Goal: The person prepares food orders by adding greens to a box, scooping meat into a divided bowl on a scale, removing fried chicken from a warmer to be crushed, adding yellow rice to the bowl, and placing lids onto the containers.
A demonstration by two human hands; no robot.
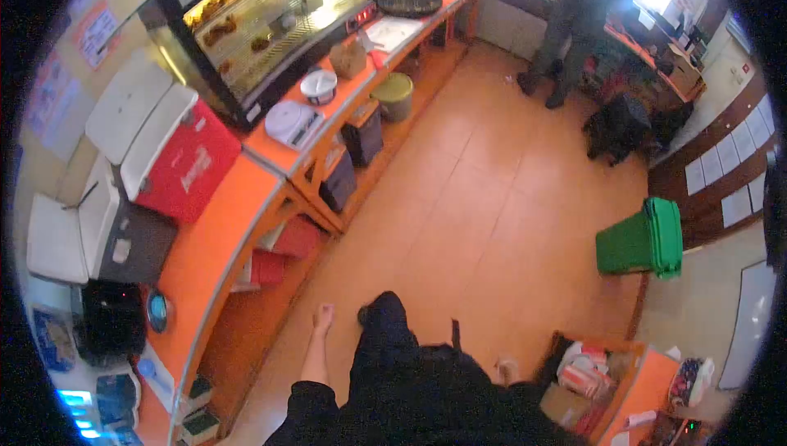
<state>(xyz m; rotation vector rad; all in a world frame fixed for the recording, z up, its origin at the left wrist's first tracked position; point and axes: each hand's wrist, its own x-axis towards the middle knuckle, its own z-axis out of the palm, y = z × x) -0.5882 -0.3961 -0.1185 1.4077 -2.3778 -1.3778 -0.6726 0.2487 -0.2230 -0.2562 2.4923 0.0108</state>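
My left hand (325,317) hangs over the tiled floor, beside the orange counter. Its fingers look loosely curled, and nothing shows in them. On the other side of my body, my right hand (507,370) is low and partly hidden by the dark sleeve. It is small and blurred, so its fingers cannot be made out. The nearest thing to it is an orange shelf unit (621,393) holding boxes and packets (584,372). Neither hand touches any object that I can see.
Along the left, the orange counter (209,241) carries a red cooler (187,159), a scale (293,125), a white bowl (318,85) and a lit food display (275,24). A green bin (643,241) stands at right. A person (580,20) stands at the far counter.
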